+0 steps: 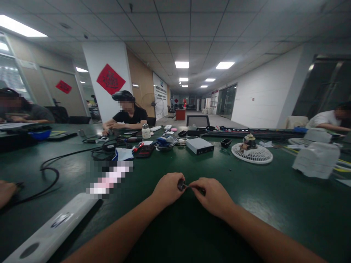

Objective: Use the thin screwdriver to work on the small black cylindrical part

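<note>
My left hand and my right hand meet above the green workbench, near its front. Between my left fingertips is a small black cylindrical part. A thin metal piece sticks out of it toward my right hand, whose fingertips pinch at it. My fingers hide most of both pieces, so their exact kind is hard to tell. A pixelated, blurred object lies on the bench to the left of my hands.
A long white device lies at the front left, with a black cable curving behind it. Farther ahead stand a grey metal box, a white fan grille and a metal bowl. Co-workers sit around the bench.
</note>
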Motion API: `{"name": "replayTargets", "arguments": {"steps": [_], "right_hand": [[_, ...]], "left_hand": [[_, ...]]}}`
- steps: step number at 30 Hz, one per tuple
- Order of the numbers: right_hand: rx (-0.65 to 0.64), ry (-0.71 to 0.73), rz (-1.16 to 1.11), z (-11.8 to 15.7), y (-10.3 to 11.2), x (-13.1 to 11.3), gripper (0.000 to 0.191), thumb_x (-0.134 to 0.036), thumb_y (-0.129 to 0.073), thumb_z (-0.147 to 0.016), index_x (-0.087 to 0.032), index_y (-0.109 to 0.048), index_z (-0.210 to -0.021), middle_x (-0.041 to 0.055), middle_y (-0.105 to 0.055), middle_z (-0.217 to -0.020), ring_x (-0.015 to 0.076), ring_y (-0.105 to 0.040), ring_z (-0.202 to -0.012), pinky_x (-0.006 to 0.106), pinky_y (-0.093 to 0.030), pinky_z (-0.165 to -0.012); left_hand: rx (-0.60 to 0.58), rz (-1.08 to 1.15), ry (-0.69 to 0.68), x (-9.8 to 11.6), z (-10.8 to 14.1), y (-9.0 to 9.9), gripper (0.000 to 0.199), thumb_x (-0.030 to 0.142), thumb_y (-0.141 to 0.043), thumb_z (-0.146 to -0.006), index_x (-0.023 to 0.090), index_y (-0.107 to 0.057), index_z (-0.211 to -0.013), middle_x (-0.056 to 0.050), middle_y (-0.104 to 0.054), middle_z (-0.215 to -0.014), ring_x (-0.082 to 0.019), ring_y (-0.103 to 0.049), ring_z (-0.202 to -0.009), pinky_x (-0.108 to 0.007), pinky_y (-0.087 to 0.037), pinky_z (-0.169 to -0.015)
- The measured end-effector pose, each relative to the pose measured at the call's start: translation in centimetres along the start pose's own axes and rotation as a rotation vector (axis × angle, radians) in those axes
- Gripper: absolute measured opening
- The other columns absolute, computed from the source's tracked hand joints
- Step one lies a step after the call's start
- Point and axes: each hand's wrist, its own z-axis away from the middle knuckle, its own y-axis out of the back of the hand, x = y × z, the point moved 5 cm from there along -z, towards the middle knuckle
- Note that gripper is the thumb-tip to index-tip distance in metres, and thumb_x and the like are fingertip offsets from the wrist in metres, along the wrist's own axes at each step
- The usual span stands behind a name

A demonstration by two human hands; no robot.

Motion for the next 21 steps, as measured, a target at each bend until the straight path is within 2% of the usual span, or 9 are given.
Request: {"name": "replayTargets", "arguments": {"steps": [4, 8, 11, 15, 18, 21], "right_hand": [[-0.033, 0.034, 0.02, 0.1, 0.1, -0.5, 0.027, -0.025, -0.051, -0.094, -0.028, -0.072, -0.11, 0.0016, -0.072, -0.092, 0.0188, -0.064, -0.083, 0.028, -0.045, -0.073], [-0.054, 0.012, 0.044, 0.1, 0.1, 0.1, 0.024, -0.024, -0.051, -0.094, -0.028, -0.072, -0.105, 0.001, -0.072, -0.094, 0.0191, -0.065, -0.085, 0.029, -0.044, -0.074], [-0.021, -0.093, 0.057, 0.0, 0.3, 1.2, 0.021, -0.023, -0.053, -0.092, -0.026, -0.07, -0.103, 0.0015, -0.072, -0.094, 0.0194, -0.065, -0.084, 0.03, -0.042, -0.072], [-0.001, -0.216, 0.041, -0.4, 0.1, 2.1, 0.017, -0.029, -0.058, -0.089, -0.023, -0.068, -0.102, 0.0021, -0.069, -0.081, 0.0181, -0.062, -0.072, 0.027, -0.036, -0.059], [-0.017, -0.207, -0.001, -1.0, -0.7, 1.9, 0.019, -0.035, -0.06, -0.089, -0.024, -0.071, -0.099, 0.0012, -0.068, -0.075, 0.0169, -0.061, -0.067, 0.027, -0.035, -0.057], [-0.042, -0.176, -0.058, -1.4, -1.6, 1.6, 0.02, -0.041, -0.064, -0.086, -0.026, -0.074, -0.096, 0.0009, -0.071, -0.08, 0.017, -0.063, -0.071, 0.026, -0.038, -0.059]], "left_hand": [[0.001, -0.043, -0.064, 0.0, -0.2, 0.0, 0.01, 0.017, -0.063, -0.078, 0.022, -0.069, -0.085, -0.002, -0.067, -0.086, -0.019, -0.061, -0.085, -0.028, -0.041, -0.071], [0.016, -0.112, -0.098, 0.1, -0.2, 0.3, 0.017, 0.014, -0.061, -0.079, 0.025, -0.071, -0.088, -0.002, -0.066, -0.088, -0.019, -0.06, -0.087, -0.03, -0.041, -0.077], [0.033, -0.139, -0.051, -0.2, -0.2, 0.5, 0.016, 0.018, -0.058, -0.083, 0.026, -0.07, -0.091, -0.002, -0.066, -0.09, -0.019, -0.06, -0.087, -0.032, -0.041, -0.078], [0.007, -0.139, 0.084, -1.2, -0.2, 0.3, 0.011, 0.032, -0.06, -0.085, 0.026, -0.065, -0.093, -0.002, -0.066, -0.092, -0.02, -0.06, -0.084, -0.03, -0.041, -0.071], [-0.028, -0.14, 0.144, -1.8, -0.3, -0.1, 0.016, 0.039, -0.061, -0.085, 0.025, -0.063, -0.091, -0.002, -0.067, -0.093, -0.02, -0.061, -0.084, -0.029, -0.04, -0.067], [-0.064, -0.144, 0.153, -2.0, -0.5, -0.4, 0.019, 0.043, -0.059, -0.085, 0.024, -0.061, -0.089, -0.003, -0.067, -0.091, -0.02, -0.062, -0.083, -0.028, -0.04, -0.064]]}}
